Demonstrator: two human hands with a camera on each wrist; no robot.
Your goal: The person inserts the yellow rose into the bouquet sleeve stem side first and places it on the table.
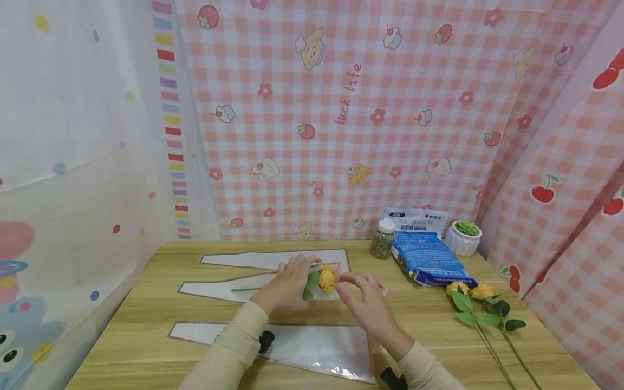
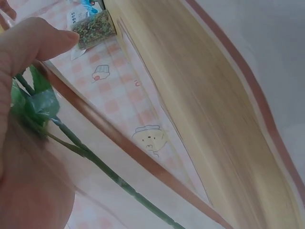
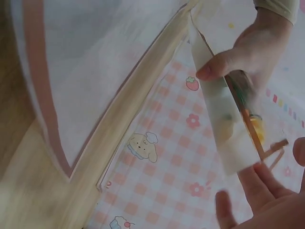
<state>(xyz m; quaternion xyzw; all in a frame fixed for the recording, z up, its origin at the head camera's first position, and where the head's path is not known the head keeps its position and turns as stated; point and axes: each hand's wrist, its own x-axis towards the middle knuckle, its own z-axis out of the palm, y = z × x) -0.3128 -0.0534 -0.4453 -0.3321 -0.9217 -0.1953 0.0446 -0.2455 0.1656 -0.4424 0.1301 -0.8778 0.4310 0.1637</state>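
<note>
My left hand (image 1: pixel 291 281) grips a clear-fronted white flower sleeve (image 3: pixel 209 107) with a brown border, thumb on one face and fingers behind. A yellow artificial rose (image 1: pixel 327 280) lies inside the sleeve, its bloom towards the wide end. In the left wrist view its green stem (image 2: pixel 112 174) runs down towards the narrow end, with leaves (image 2: pixel 40 100) close to the palm. My right hand (image 1: pixel 368 303) is at the wide end beside the bloom. In the right wrist view its fingertips (image 3: pixel 259 174) touch the sleeve's edge, while the thumb stands apart.
Two more flower sleeves lie on the wooden table, one behind (image 1: pixel 273 260) and one in front (image 1: pixel 317 346). Two yellow roses (image 1: pixel 470 291) lie at the right. Behind them stand a jar of granules (image 1: pixel 382 239), a blue packet (image 1: pixel 429 254) and a potted succulent (image 1: pixel 464 238).
</note>
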